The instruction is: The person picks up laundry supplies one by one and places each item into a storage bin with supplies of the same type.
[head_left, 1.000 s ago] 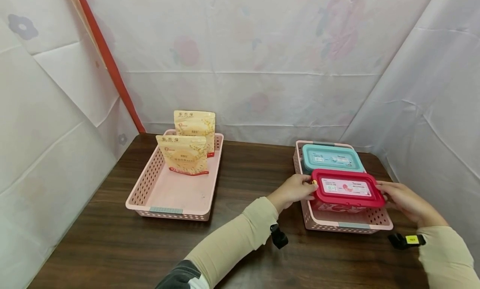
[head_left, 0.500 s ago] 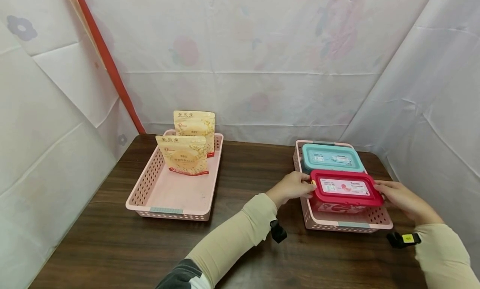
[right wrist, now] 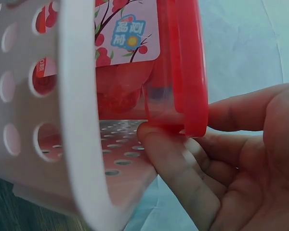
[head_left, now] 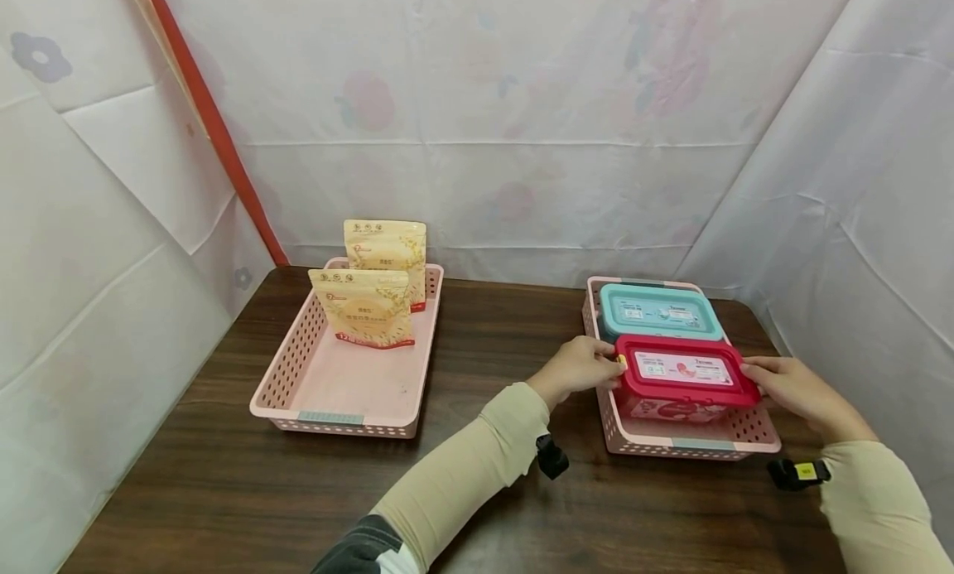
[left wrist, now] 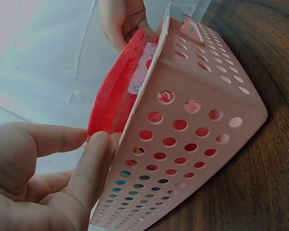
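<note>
A red lidded plastic box (head_left: 684,369) with a pale pink label sits in the front part of the right pink basket (head_left: 615,431). My left hand (head_left: 577,367) pinches the left end of its lid. At the right end, my right hand (head_left: 808,392) holds the lid's rim between thumb and fingers. The right wrist view shows those fingers (right wrist: 171,161) under the rim, with the thumb against the lid's edge. Just behind stands a similar turquoise box (head_left: 659,311) in the same basket. Its lower part is hidden.
A second pink basket (head_left: 365,388) stands at the left, holding two upright yellow pouches, one in front (head_left: 365,309) and one behind (head_left: 398,241). Brown wood-look tabletop (head_left: 492,350) lies between the baskets. White printed cloth (head_left: 477,102) walls the table at the back and sides.
The red box has shifted very slightly to the left, and both hands moved along with it, keeping hold. The turquoise box and the left basket look the same.
</note>
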Demonstrator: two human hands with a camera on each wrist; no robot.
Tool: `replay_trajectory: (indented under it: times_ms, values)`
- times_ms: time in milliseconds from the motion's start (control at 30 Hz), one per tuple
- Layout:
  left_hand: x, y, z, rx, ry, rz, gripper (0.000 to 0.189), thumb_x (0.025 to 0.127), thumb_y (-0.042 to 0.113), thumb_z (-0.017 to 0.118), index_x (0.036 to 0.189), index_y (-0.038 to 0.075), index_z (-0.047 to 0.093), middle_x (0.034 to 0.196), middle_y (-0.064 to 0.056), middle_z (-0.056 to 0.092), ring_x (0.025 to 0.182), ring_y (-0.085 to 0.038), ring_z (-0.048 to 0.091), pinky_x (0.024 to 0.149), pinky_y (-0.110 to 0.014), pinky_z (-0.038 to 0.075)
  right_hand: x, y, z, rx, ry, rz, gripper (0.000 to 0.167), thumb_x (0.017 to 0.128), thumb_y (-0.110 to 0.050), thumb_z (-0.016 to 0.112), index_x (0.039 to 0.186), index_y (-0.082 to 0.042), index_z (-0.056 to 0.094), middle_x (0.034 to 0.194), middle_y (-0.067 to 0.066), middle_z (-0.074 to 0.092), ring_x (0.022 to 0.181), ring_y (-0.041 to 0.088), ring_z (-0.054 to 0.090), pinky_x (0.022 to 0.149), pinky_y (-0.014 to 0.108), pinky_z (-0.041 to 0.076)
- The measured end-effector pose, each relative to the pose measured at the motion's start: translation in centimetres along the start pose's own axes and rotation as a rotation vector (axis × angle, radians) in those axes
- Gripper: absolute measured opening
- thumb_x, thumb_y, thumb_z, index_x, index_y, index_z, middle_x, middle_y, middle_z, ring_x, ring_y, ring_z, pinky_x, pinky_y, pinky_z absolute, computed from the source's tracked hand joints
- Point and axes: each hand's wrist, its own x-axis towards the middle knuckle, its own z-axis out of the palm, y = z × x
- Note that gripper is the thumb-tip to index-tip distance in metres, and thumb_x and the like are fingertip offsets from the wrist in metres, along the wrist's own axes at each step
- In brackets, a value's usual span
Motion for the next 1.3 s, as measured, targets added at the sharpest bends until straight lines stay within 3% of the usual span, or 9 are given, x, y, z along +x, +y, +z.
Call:
replay_trajectory:
  times_ms: [267, 467, 700, 967, 1133, 1300]
  values:
    - [0.2, -0.3, -0.1, -0.059, -0.003, -0.004, 0.044, 0.094, 0.009, 0.071, 0.134, -0.005, 0.059, 0.091, -0.007, 0.070, 0.080, -0.021, 0.073, 0.080, -0.039, 0.059, 0.0, 0.2, -0.1, 0.013, 0.004, 0.003, 0.061, 0.109, -0.025, 0.040, 0.137, 0.029, 0.030, 0.114, 0.039, 0.060, 0.086, 0.027, 0.068, 0.074, 0.043, 0.060]
    - [0.2, 0.0, -0.4, -0.106, -0.041, -0.039, 0.039, 0.099, 0.011, 0.065, 0.133, -0.006, 0.059, 0.098, -0.009, 0.069, 0.081, -0.020, 0.072, 0.080, -0.036, 0.059, -0.3, 0.1, -0.1, 0.035, 0.010, -0.024, 0.059, 0.109, -0.023, 0.036, 0.137, 0.029, 0.033, 0.112, 0.037, 0.062, 0.086, 0.026, 0.069, 0.072, 0.042, 0.061]
    - [0.0, 0.2, -0.9, -0.157, -0.121, -0.029, 0.036, 0.101, 0.012, 0.060, 0.130, -0.009, 0.059, 0.097, -0.010, 0.068, 0.087, -0.019, 0.069, 0.080, -0.033, 0.059, -0.6, -0.1, -0.6, 0.083, -0.014, -0.044, 0.057, 0.109, -0.022, 0.034, 0.136, 0.028, 0.036, 0.114, 0.035, 0.063, 0.087, 0.022, 0.069, 0.073, 0.039, 0.061]
    - [-0.2, 0.8, -1.3, -0.205, -0.181, -0.048, 0.047, 0.105, 0.020, 0.054, 0.139, -0.012, 0.049, 0.119, -0.018, 0.061, 0.102, -0.025, 0.067, 0.087, -0.034, 0.057, -0.9, -0.7, -1.1, 0.100, -0.080, -0.032, 0.060, 0.111, -0.025, 0.029, 0.138, 0.029, 0.031, 0.123, 0.039, 0.057, 0.094, 0.023, 0.068, 0.078, 0.038, 0.060]
    - [-0.3, 1.2, -1.4, -0.238, -0.178, -0.093, 0.055, 0.106, 0.027, 0.051, 0.145, -0.009, 0.040, 0.125, -0.023, 0.059, 0.106, -0.028, 0.067, 0.090, -0.037, 0.055, -1.0, -0.8, -1.1, 0.080, -0.026, -0.065, 0.063, 0.111, -0.030, 0.030, 0.138, 0.026, 0.036, 0.124, 0.039, 0.057, 0.097, 0.026, 0.070, 0.078, 0.036, 0.060]
    - [-0.7, 1.7, -1.8, -0.248, -0.179, -0.093, 0.059, 0.106, 0.032, 0.050, 0.148, -0.007, 0.037, 0.130, -0.024, 0.056, 0.110, -0.029, 0.064, 0.094, -0.037, 0.053, -1.1, -0.9, -1.1, 0.092, 0.014, -0.076, 0.065, 0.110, -0.034, 0.032, 0.140, 0.023, 0.037, 0.129, 0.040, 0.054, 0.095, 0.014, 0.069, 0.078, 0.032, 0.059]
